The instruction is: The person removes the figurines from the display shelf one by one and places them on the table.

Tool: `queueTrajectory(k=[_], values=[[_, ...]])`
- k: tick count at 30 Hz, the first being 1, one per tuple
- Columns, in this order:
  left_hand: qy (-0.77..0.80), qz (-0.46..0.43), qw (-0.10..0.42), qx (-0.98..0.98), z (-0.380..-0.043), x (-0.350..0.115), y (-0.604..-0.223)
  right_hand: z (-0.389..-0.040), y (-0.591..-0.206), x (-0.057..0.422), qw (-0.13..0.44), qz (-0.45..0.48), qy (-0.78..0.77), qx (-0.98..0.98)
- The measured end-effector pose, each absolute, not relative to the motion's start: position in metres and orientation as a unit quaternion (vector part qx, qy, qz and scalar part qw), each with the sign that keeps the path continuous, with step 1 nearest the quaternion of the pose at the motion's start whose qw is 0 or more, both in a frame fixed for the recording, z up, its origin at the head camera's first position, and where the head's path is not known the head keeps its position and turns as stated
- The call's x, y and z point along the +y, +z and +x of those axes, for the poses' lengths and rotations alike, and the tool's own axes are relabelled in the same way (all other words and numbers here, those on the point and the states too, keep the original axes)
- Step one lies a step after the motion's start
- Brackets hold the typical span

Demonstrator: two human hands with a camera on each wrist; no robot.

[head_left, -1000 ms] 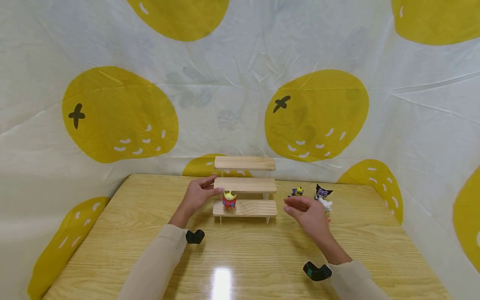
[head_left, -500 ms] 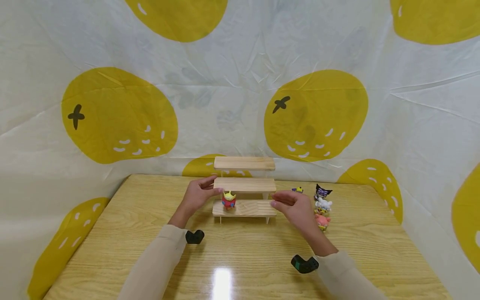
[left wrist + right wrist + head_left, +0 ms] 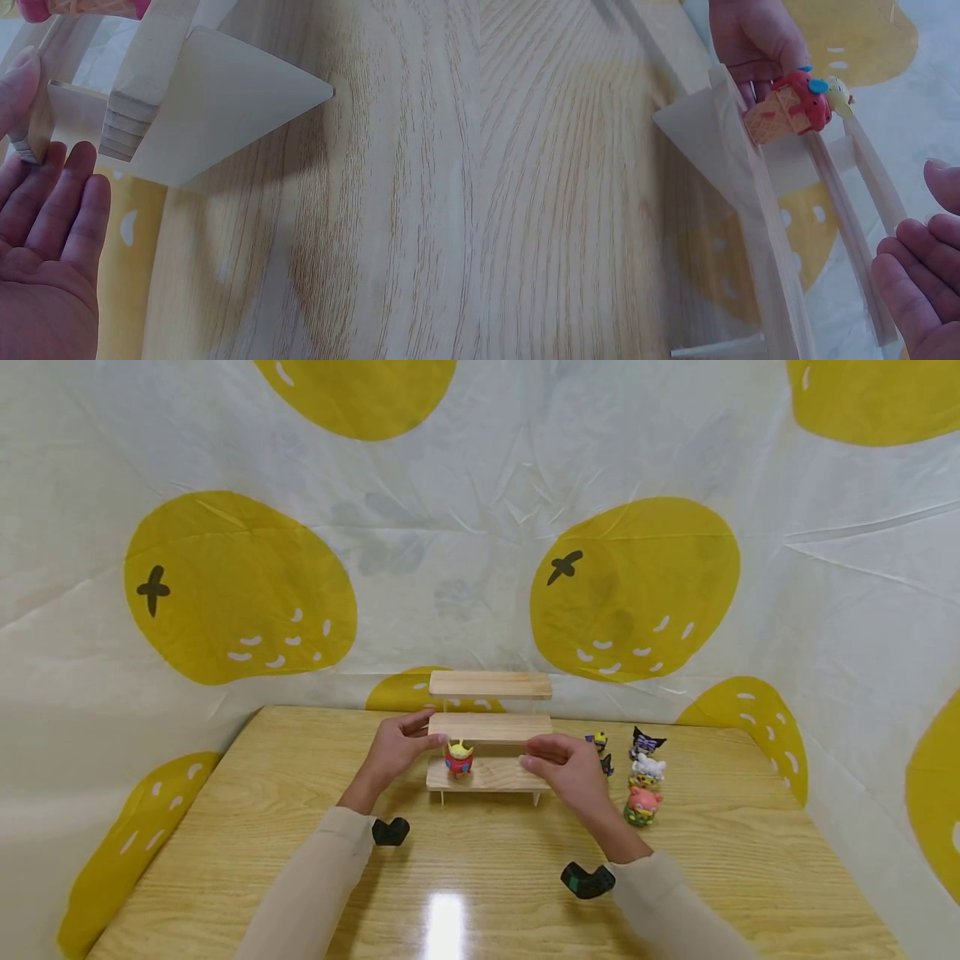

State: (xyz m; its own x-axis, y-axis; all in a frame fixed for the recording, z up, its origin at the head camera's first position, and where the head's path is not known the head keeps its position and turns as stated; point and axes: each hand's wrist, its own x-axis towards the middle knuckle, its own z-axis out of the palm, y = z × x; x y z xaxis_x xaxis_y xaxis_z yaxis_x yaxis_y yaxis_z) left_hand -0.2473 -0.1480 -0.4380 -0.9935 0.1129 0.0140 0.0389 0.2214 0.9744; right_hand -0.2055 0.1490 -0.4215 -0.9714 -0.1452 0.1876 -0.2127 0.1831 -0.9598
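A wooden three-tier display stand (image 3: 487, 727) is at the back of the table. On the left end of its lowest board stands a figurine (image 3: 459, 760) with a yellow-green head, red body and waffle-cone base (image 3: 780, 116). My left hand (image 3: 395, 752) pinches the left end of the middle board, thumb on one face and fingers on the other, as the left wrist view shows. My right hand (image 3: 572, 774) hovers before the right side of the lower boards. In the right wrist view its thumb and fingers (image 3: 911, 296) are apart, with nothing between them.
Right of the stand are several small figurines: a black-eared one (image 3: 647, 742), a white one (image 3: 647, 770), a pink one (image 3: 642, 806), a purple-and-yellow one (image 3: 597, 742) and a dark one (image 3: 607, 765). A fruit-print curtain (image 3: 480, 568) closes off the back.
My right hand has moved left, from beside the figurines to the stand's right side, uncovering the pink and dark figurines. My left hand and the cone figurine have stayed in place.
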Motion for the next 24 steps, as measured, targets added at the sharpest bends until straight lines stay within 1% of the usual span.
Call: queueTrajectory(k=[2,9,24], values=[[0.62,0.051,0.027,0.782,-0.244,-0.147,-0.434,-0.206,-0.421,0.145,0.025,0.119,0.632,-0.765],[0.626,0.058,0.015,0.778,-0.259,-0.154,-0.458,-0.209,-0.421,0.131,0.019,0.125,0.636,-0.762],[0.628,0.058,0.016,0.776,-0.26,-0.154,-0.46,-0.209,-0.426,0.108,-0.003,0.111,0.627,-0.771]])
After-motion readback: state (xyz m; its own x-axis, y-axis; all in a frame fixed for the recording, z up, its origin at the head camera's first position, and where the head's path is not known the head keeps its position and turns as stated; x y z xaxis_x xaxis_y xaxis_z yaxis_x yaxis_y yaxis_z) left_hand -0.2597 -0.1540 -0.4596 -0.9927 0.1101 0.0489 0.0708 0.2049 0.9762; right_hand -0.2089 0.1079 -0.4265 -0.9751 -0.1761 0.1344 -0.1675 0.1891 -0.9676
